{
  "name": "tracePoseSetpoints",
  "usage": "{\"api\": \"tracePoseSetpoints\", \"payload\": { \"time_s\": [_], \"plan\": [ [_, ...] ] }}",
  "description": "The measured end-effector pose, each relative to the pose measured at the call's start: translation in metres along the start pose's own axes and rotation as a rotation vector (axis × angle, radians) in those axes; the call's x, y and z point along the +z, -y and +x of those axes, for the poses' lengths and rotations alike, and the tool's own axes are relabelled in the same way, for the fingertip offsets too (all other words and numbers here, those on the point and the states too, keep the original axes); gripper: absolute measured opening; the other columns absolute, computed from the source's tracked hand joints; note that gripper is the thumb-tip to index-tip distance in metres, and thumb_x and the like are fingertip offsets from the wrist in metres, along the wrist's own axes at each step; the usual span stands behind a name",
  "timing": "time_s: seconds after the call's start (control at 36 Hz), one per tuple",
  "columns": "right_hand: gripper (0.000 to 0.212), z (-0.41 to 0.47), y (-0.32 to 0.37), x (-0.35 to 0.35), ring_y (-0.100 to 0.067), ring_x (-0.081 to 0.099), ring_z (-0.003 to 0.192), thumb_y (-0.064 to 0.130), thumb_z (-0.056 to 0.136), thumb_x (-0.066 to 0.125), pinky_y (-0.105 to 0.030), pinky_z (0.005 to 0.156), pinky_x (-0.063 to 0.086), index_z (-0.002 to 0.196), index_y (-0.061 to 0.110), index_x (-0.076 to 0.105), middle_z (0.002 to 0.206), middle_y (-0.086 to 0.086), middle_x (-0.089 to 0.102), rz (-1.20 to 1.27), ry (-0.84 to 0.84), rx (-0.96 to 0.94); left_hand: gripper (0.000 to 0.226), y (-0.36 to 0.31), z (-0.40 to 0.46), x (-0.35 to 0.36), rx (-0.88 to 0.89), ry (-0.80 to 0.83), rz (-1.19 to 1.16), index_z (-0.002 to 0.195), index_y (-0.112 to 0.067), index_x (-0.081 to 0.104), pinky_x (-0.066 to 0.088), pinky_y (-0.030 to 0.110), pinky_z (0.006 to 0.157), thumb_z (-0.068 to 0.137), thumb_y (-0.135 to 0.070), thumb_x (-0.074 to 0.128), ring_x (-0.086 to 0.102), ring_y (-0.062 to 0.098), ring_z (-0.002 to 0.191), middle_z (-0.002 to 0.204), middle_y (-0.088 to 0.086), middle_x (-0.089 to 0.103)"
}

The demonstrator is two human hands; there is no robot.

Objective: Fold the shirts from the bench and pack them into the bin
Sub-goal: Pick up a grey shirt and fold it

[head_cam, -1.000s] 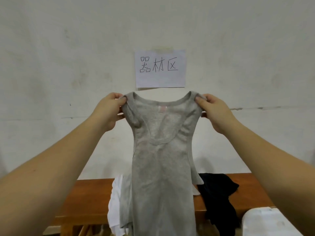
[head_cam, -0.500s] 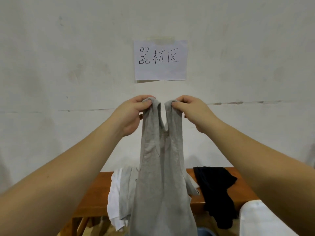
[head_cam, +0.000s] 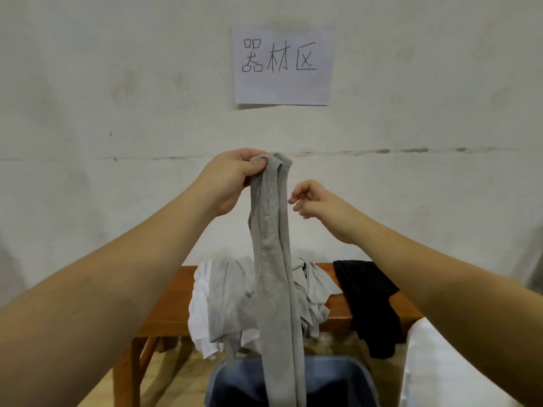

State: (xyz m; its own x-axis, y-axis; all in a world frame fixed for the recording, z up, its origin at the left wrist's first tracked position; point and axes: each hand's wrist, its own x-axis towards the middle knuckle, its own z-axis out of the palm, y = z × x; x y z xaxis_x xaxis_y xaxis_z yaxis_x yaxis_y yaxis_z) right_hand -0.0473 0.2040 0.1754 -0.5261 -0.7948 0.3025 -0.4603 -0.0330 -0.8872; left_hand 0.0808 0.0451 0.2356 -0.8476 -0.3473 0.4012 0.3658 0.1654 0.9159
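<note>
I see my left hand (head_cam: 235, 177) raised in front of the wall, fingers and thumb curled round the top of the grey shirt (head_cam: 274, 259), pinching both shoulder straps together. The shirt hangs straight down as a narrow doubled strip; its lower end runs out of the bottom of the frame, so I cannot tell where the hem sits. My right hand (head_cam: 316, 202) is just beside the strip, apart from it, fingers loosely curled and holding nothing.

Behind the hanging shirt, the wooden bench (head_cam: 164, 306) carries a heap of clothes: a white garment (head_cam: 199, 315) and a light grey one (head_cam: 232, 301) draped over its front edge, partly hidden by the strip, and a black garment (head_cam: 370, 301) hanging over the edge further right. How many pieces are in the pale heap I cannot make out.

Below, the blue bin (head_cam: 338, 380) sits under the shirt's lower part; only its upper rim and dark interior show, cut off by the frame, and its contents are not readable. A white surface (head_cam: 435, 374) fills the lower right corner, mostly covered by my forearm. A paper sign (head_cam: 283, 66) with handwritten characters is fixed to the wall.
</note>
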Motion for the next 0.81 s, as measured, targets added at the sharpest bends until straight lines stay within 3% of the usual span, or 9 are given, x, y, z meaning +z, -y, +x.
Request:
{"api": "tracePoseSetpoints", "payload": {
  "time_s": [0.11, 0.19, 0.31, 0.44, 0.56, 0.64, 0.75, 0.81],
  "plan": [
    [0.047, -0.010, -0.046, 0.016, -0.008, 0.055, 0.117, 0.002, 0.087, 0.057, -0.022, 0.088, 0.045, 0.124, 0.029, 0.046, 0.119, 0.010, 0.057, -0.293, 0.289, 0.156, 0.023, -0.003, 0.000, -0.003, 0.005, 0.019, -0.079, 0.093, -0.008, 0.066, 0.049, 0.015, 0.064, 0.098, 0.001, 0.045, 0.065, 0.004, 0.067, 0.072, -0.006, 0.072],
    [0.053, -0.013, -0.065, 0.026, -0.001, 0.055, 0.118, 0.011, 0.084, 0.059, -0.017, 0.084, 0.043, 0.127, 0.038, 0.046, 0.124, 0.014, 0.059, -0.429, 0.373, 0.198, 0.023, -0.003, 0.000, -0.008, 0.004, 0.044, -0.122, 0.094, -0.006, 0.064, 0.049, 0.017, 0.064, 0.099, 0.000, 0.043, 0.064, 0.007, 0.068, 0.073, -0.005, 0.071],
    [0.044, -0.010, -0.071, 0.036, 0.003, 0.056, 0.109, 0.020, 0.085, 0.065, -0.020, 0.088, 0.044, 0.121, 0.040, 0.051, 0.116, 0.022, 0.059, -0.491, 0.376, 0.184, 0.022, -0.003, 0.001, -0.017, 0.000, 0.075, -0.160, 0.094, -0.006, 0.064, 0.050, 0.019, 0.070, 0.099, -0.002, 0.043, 0.063, 0.009, 0.072, 0.075, -0.002, 0.069],
    [0.041, -0.005, -0.076, 0.050, -0.006, 0.053, 0.113, 0.038, 0.088, 0.070, -0.026, 0.100, 0.042, 0.125, 0.026, 0.058, 0.121, 0.013, 0.058, -0.570, 0.429, 0.148, 0.025, -0.002, 0.000, -0.030, 0.009, 0.083, -0.180, 0.091, -0.007, 0.064, 0.051, 0.019, 0.072, 0.100, -0.003, 0.041, 0.064, 0.010, 0.077, 0.078, -0.001, 0.069],
    [0.043, -0.006, -0.094, 0.064, -0.009, 0.057, 0.107, 0.041, 0.088, 0.067, -0.028, 0.095, 0.045, 0.127, 0.025, 0.056, 0.115, 0.012, 0.060, -0.649, 0.407, 0.178, 0.035, -0.003, -0.001, -0.036, 0.018, 0.060, -0.234, 0.083, -0.010, 0.070, 0.052, 0.019, 0.075, 0.100, -0.003, 0.040, 0.065, 0.011, 0.079, 0.080, 0.001, 0.070],
    [0.039, -0.010, -0.101, 0.070, -0.010, 0.058, 0.100, 0.038, 0.091, 0.066, -0.021, 0.082, 0.042, 0.126, 0.023, 0.059, 0.103, 0.013, 0.060, -0.602, 0.367, 0.228, 0.032, -0.003, -0.002, -0.041, 0.028, 0.055, -0.243, 0.085, -0.009, 0.067, 0.051, 0.019, 0.073, 0.100, -0.002, 0.040, 0.065, 0.011, 0.078, 0.080, 0.001, 0.069],
    [0.061, -0.016, -0.106, 0.081, -0.012, 0.050, 0.118, 0.037, 0.090, 0.069, -0.021, 0.091, 0.039, 0.143, 0.019, 0.044, 0.131, 0.005, 0.051, -0.490, 0.385, 0.232, 0.022, -0.004, -0.002, -0.045, 0.029, 0.031, -0.251, 0.096, -0.006, 0.063, 0.052, 0.021, 0.077, 0.100, -0.004, 0.041, 0.065, 0.012, 0.082, 0.086, 0.003, 0.070],
    [0.041, -0.016, -0.113, 0.089, -0.011, 0.055, 0.109, 0.034, 0.090, 0.069, -0.023, 0.089, 0.041, 0.127, 0.023, 0.056, 0.119, 0.006, 0.057, -0.484, 0.358, 0.261, 0.021, -0.003, -0.004, -0.047, 0.028, 0.023, -0.236, 0.097, -0.006, 0.062, 0.052, 0.020, 0.076, 0.100, -0.005, 0.041, 0.065, 0.011, 0.080, 0.085, 0.001, 0.070]
  ]
}}
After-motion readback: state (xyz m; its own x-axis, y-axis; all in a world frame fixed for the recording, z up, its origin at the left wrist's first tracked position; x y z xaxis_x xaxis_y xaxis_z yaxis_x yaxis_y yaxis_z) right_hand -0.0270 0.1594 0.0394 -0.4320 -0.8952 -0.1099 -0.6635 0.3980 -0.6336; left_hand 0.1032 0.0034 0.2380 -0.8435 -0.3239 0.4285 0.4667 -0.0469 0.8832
